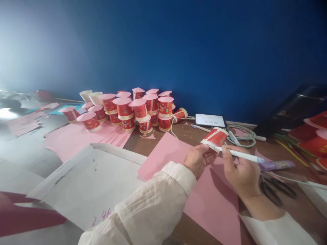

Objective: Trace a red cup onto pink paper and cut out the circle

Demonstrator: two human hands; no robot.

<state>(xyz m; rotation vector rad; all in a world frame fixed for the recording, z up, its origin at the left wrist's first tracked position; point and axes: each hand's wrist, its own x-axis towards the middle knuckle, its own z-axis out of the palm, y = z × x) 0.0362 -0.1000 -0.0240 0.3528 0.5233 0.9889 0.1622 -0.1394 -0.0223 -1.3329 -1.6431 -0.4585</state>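
Observation:
My left hand [198, 160] is closed at the rim of a red paper cup [216, 136], which tilts over the table. In my right hand [241, 170] is a white marker [245, 156] with a light blue end, its other end close to the cup's rim; whether it touches I cannot tell. Under both hands lies a sheet of pink paper [209, 204]. A pair of black-handled scissors [277, 189] and a purple tube [277, 165] are just right of my right hand.
Several red cups with pink paper discs [140, 110] are stacked by the blue wall [163, 44]. A phone [209, 120] showing a timer and a coiled cable [245, 134] lie behind the held cup. At left are a white tray [102, 177] and more pink sheets [84, 139].

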